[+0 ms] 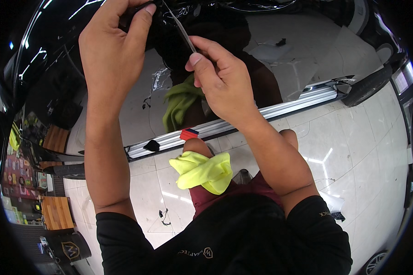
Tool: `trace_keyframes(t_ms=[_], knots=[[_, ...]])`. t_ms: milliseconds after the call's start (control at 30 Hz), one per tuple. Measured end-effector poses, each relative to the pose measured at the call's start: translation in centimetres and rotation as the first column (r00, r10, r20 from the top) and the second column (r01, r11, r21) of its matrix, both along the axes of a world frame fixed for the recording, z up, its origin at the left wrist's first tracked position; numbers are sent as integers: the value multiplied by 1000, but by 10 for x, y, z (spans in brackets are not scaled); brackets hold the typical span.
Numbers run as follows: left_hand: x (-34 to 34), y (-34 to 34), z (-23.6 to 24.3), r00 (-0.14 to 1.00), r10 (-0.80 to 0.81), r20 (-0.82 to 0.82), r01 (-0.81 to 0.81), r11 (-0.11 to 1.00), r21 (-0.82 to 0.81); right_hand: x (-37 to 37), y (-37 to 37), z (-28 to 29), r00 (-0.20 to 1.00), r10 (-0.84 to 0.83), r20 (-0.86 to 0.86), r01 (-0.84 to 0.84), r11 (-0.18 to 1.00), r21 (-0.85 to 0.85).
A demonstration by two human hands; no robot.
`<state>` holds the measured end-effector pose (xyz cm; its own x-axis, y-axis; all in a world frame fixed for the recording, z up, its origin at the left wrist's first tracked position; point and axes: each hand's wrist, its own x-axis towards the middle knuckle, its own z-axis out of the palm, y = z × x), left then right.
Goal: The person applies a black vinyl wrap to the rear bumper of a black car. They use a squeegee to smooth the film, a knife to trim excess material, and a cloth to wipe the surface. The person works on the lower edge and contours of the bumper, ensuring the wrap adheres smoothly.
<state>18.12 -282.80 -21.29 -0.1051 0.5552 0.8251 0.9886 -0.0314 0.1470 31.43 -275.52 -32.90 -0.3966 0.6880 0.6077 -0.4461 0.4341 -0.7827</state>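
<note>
My left hand [117,43] is raised to the glossy black car panel [215,59], at the top of the view. Its thumb and fingers are pinched at a dark edge; whatever lies between them is black and I cannot make it out. Between the thumb and fingers of my right hand [225,78] is a slim silver knife [181,31], its thin tip pointing up and left, close to my left fingertips. A yellow-green cloth [204,172] is draped over my left knee, and the panel mirrors it.
Below the panel runs a silver door sill [298,97] carrying a red squeegee [189,134] and a black scrap [152,145]. Tires flank it left and right [369,86]. Dark scraps [164,217] lie on the pale tiled floor [362,133]. A wooden-topped stool [56,212] stands at left.
</note>
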Motion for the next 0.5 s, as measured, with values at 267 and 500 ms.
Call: trace_keyframes(t_ms=[267,500], knots=[[-2,-2,-3,999,9,-37,-7,999,32,3,5,-3,998,-56,24,54,996,65],[-5,-6,-4,996,-22,-92,23,1000,18,12,9,1,994,-91,66,86,994,74]])
